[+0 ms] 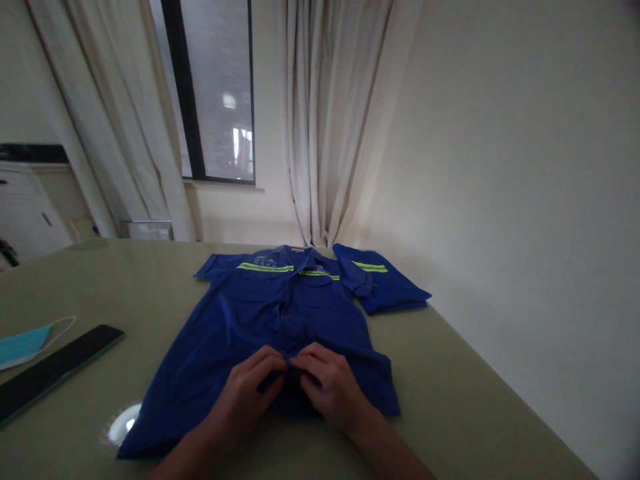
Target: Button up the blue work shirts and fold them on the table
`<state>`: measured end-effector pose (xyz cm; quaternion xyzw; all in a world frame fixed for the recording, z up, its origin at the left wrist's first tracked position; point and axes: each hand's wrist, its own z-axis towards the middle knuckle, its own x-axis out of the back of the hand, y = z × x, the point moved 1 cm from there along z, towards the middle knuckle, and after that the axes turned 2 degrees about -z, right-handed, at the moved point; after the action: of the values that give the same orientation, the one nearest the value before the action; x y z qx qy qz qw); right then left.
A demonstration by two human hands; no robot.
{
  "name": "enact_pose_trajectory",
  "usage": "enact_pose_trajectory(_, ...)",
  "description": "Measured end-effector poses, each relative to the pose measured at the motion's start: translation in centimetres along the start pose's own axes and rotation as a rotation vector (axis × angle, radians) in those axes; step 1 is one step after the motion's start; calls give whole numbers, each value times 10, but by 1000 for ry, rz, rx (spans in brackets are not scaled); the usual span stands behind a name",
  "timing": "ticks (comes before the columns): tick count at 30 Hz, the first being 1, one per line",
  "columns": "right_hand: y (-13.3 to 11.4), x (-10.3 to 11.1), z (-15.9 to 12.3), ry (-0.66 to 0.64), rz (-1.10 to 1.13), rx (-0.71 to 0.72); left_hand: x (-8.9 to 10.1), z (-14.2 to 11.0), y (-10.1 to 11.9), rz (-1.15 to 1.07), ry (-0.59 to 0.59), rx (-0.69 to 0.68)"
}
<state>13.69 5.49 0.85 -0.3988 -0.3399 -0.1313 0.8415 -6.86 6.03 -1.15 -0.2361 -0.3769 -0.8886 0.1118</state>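
A blue short-sleeved work shirt (pixel 220 333) with yellow-green reflective stripes lies spread on the table, collar at the far end and hem towards me. Near the hem, my left hand (pixel 253 387) pinches the front edge of the shirt between thumb and fingers. Close beside it, my right hand (pixel 330 387) grips the same front placket, fingers bent and thumb beneath. The cloth is bunched and slightly raised between the fingertips. Whether a button sits there is hidden by my fingers.
Behind the right sleeve lies a folded blue garment (pixel 395 287) with a reflective stripe. On the left are a black phone-like slab (pixel 55 367) and a light-blue face mask (pixel 25 345). The greenish table (pixel 475 393) meets a pale wall (pixel 525 200) on the right.
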Motion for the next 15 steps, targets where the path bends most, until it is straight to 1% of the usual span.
enact_pose_trajectory(4, -5, 2, 1, 28, 22, -8, -1, 0, 0, 10, 16, 23)
enact_pose_trajectory(7, -9, 6, 4, 40, 126, -44, 0, 2, 1, -7, 29, 29)
enact_pose_trajectory(11, -8, 7, 7, 68, 274, -162, 2, 4, 4, -39, 18, 38)
enact_pose_trajectory(13, -4, 4, 8, 55, 312, -237, 2, 4, 5, -58, -1, 35)
enact_pose_trajectory(15, 0, 1, 8, 34, 331, -278, 1, 4, 4, -76, -13, 29)
